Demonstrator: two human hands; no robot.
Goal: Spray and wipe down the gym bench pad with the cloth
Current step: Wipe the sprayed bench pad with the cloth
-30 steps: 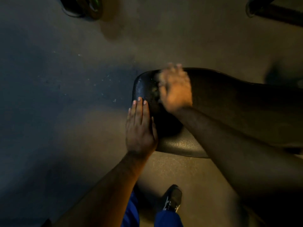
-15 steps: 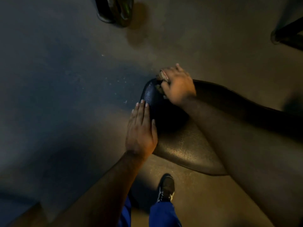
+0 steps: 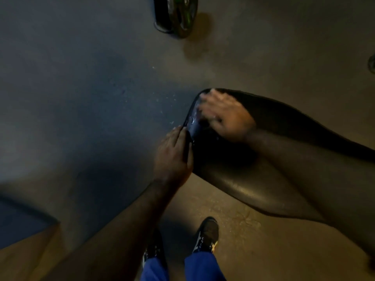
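We look down on the narrow end of the bench pad (image 3: 253, 187), which runs from the middle of the frame away toward four o'clock, dark and glossy, with a wet sheen on its end face near the centre.

Our left hand (image 3: 172, 157) lies flat against the pad's near corner, fingers extended along the edge toward twelve o'clock, palm pressed to the side. It grasps nothing; we judge it is placed there to brace the pad and steady the body against the rubbing.

Our right hand (image 3: 225, 116) sits on the top of the pad at its far end, at about one o'clock from the left hand, and is blurred. The fingers are spread and pressed downward. The cloth is the task's tool, yet we cannot make it out: it would lie under this palm, hidden. Whether the hand clasps cloth or merely presses flat, we cannot tell.

No spray bottle is in view. The wet patch suggests that spraying is done here and that wiping of the end section is the step in hand; the long run of pad toward four o'clock lies largely beneath the right forearm, its condition unassessed.

On the floor (image 3: 81, 98), a weight plate (image 3: 176, 15) stands at twelve o'clock, well apart. A shoe (image 3: 207, 234) is planted at six o'clock, beside the pad.
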